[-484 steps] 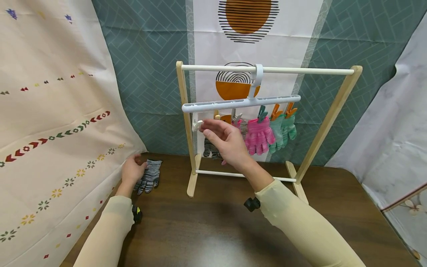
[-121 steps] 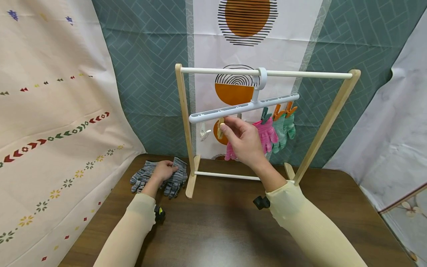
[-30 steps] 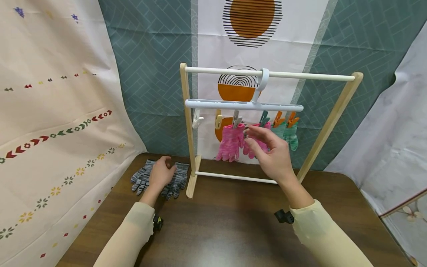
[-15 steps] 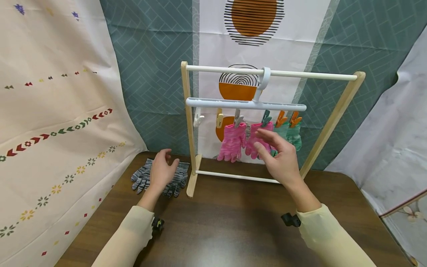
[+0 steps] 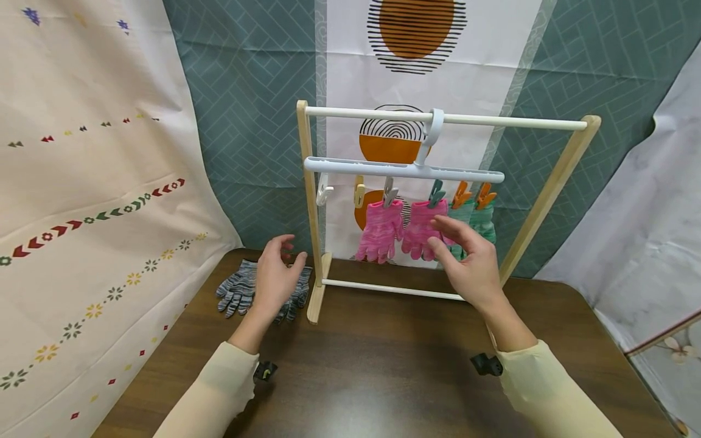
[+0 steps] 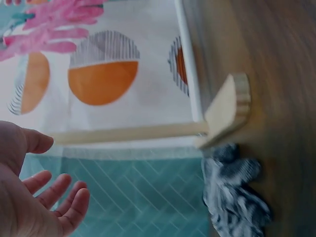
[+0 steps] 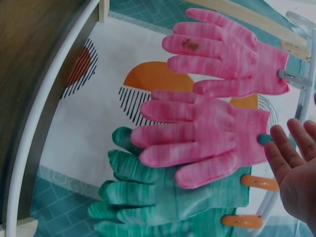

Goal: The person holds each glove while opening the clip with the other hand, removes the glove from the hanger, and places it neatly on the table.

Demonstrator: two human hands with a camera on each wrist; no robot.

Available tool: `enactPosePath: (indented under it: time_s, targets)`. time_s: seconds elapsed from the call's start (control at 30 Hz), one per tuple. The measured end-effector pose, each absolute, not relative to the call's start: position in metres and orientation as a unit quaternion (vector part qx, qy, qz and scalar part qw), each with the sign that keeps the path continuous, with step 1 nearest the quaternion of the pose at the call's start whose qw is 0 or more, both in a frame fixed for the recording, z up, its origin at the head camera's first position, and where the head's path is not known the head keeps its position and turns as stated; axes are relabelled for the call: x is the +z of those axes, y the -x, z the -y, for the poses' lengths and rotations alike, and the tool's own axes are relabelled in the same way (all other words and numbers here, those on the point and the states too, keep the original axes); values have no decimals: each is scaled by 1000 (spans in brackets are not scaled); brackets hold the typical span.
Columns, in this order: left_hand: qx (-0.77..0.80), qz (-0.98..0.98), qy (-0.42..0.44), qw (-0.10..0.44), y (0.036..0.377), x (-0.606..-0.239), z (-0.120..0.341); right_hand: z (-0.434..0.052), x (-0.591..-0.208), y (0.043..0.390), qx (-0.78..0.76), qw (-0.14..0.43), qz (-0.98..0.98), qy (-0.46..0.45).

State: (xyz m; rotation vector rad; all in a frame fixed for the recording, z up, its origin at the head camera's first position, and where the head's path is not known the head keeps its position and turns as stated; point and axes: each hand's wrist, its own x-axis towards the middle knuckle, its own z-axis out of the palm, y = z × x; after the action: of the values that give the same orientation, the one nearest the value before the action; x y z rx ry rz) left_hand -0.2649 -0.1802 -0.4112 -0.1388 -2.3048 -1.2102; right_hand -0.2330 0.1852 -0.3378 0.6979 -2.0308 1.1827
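In the head view two pink gloves (image 5: 380,231) hang from a pale blue hanger (image 5: 361,167), one by a grey clothespin (image 5: 390,193), the other by a teal clothespin (image 5: 436,194). Two green gloves (image 5: 483,224) hang beside them from orange clothespins (image 5: 485,196). My right hand (image 5: 470,264) is in front of the gloves, thumb and fingers apart, with nothing in it. Two grey-black striped gloves (image 5: 237,291) lie on the table at left, one partly hidden by my left hand (image 5: 272,277). That hand is raised above them, fingers spread and holding nothing.
A white clothespin (image 5: 324,190) and a yellow clothespin (image 5: 359,191) hang without gloves at the hanger's left end. The wooden rack (image 5: 308,201) stands on a brown table (image 5: 383,359). Patterned cloths surround the table at the left, back and right.
A striped glove that hung earlier now lies beside the other on the table. My right hand has left the yellow clothespin and moved right; my left hand has lifted off the striped gloves.
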Motion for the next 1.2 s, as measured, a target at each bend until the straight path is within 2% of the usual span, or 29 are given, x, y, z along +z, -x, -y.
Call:
enactPosePath:
  time_s: [0.2,0.37,1.2]
  targets:
    - [-473,822,102,300,260,-401,162,-190,-340,232,452,340,782,-261]
    - [-492,803,138,308,254,-391,148,-193,-342,233,452,341,784,-257]
    - [-537,779,236,221,271,-369,90,-187,-334,236,458,329,784,-261]
